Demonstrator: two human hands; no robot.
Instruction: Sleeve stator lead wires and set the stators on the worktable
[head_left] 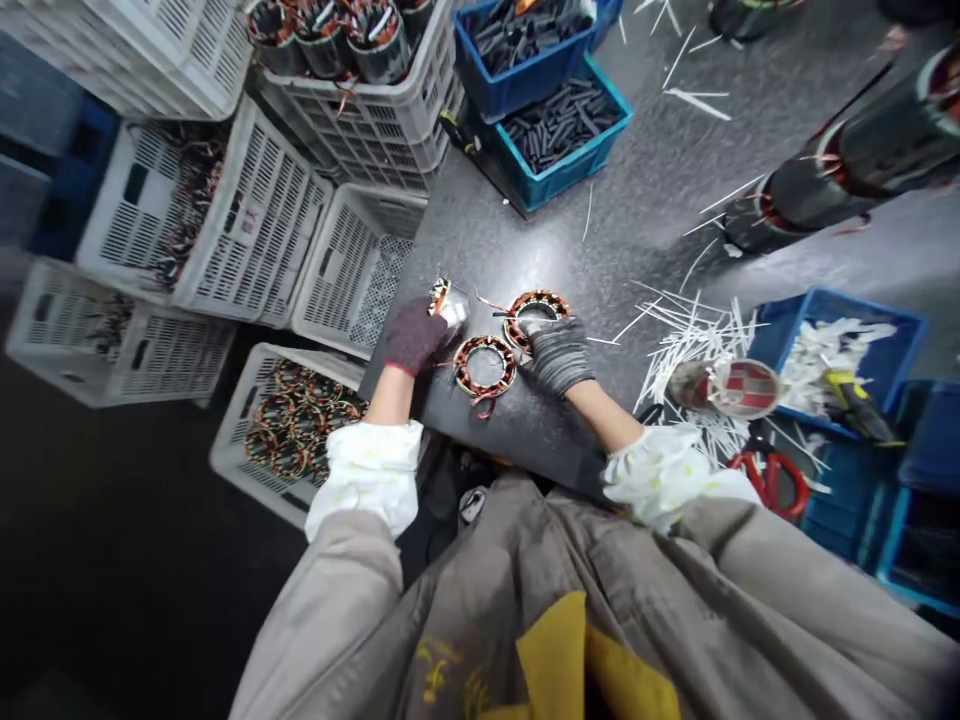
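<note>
My left hand (pixel 415 336), in a dark glove, is closed around a small wound stator (pixel 447 299) at the near left corner of the grey worktable (pixel 645 190). My right hand (pixel 556 352), in a grey knit glove, rests with curled fingers on the rim of a ring-shaped stator with copper windings (pixel 534 309). A second copper-wound stator ring (pixel 485 364) lies flat on the table between the two hands, with red leads trailing toward me.
White crates (pixel 247 230) stand left of the table, one near my left arm holding several stator rings (pixel 296 420). Teal and blue bins of dark sleeves (pixel 559 125) sit at the back. White strips (pixel 690 345), a tape roll (pixel 739 388), red scissors (pixel 772 478) and blue trays (pixel 840 350) lie right.
</note>
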